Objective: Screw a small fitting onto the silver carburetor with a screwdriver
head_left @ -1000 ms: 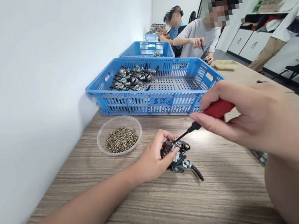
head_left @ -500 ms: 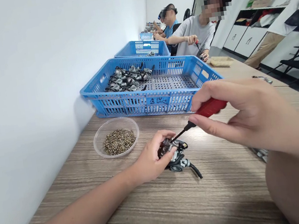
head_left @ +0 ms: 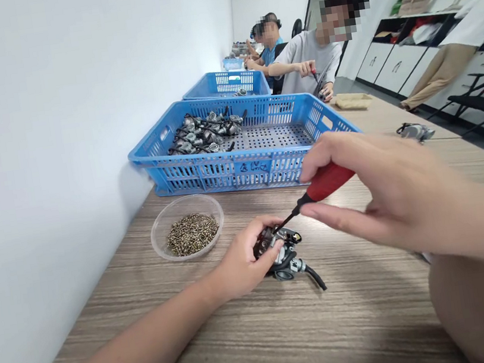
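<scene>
The left hand [head_left: 239, 263] clamps the small metal part [head_left: 284, 252] on the tabletop [head_left: 368, 308]; the right hand's [head_left: 387, 191] fingers grip the screwdriver [head_left: 315, 192], whose angled tip could slip off the screw.

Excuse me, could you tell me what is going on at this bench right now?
A person steadies a small metal part on the table with the left hand. The right hand holds a red screwdriver, its tip down on the top of the part. A bowl of screws sits to the left, and a blue crate behind it holds more such parts. Farther along, another person also holds a screwdriver.
</scene>
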A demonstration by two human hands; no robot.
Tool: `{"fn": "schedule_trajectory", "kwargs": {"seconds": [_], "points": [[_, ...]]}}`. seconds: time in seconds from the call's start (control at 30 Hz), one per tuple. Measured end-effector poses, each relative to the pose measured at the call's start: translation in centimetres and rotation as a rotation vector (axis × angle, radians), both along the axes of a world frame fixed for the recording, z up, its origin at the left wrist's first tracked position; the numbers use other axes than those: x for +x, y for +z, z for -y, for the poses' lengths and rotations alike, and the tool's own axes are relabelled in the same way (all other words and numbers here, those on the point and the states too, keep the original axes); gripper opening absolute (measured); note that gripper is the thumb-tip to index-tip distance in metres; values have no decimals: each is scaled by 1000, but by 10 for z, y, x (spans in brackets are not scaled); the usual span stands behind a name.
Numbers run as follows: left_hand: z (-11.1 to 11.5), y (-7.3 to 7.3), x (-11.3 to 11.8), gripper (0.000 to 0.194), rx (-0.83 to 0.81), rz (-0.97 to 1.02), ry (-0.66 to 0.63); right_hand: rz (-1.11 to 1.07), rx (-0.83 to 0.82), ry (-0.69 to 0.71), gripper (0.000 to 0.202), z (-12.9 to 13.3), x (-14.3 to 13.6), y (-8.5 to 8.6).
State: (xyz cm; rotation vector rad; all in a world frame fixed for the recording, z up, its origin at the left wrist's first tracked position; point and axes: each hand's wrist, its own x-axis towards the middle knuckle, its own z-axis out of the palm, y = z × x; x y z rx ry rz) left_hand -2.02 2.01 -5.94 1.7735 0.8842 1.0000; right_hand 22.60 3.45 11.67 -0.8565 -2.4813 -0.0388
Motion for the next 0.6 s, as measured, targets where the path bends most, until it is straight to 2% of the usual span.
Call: {"fn": "schedule_trajectory", "kwargs": {"seconds": [0.1,0.17,0.27,0.37,0.43,0.5,0.6], "points": [[0,-2,0,36,-12,3,3,7,-225,191,26,0,11,8],[0,-3,1,36,-1,9,-1,0,-295,231,19,-2,13,8],[-1,-2,1,34,-1,22,-2,-43,-187,120,13,-6,5,2],[-1,2,1,32,-4,2,-3,-44,38,-37,19,-8,-4,-5],[-1,3,0,32,31,-19,-3,-21,97,-80,22,-7,-5,-7],[-2,4,0,34,62,-22,-3,-3,45,-44,21,-6,-3,-4],[-2,3,-2,35,-2,-21,-12,-3,-123,76,21,-5,5,1]]}}
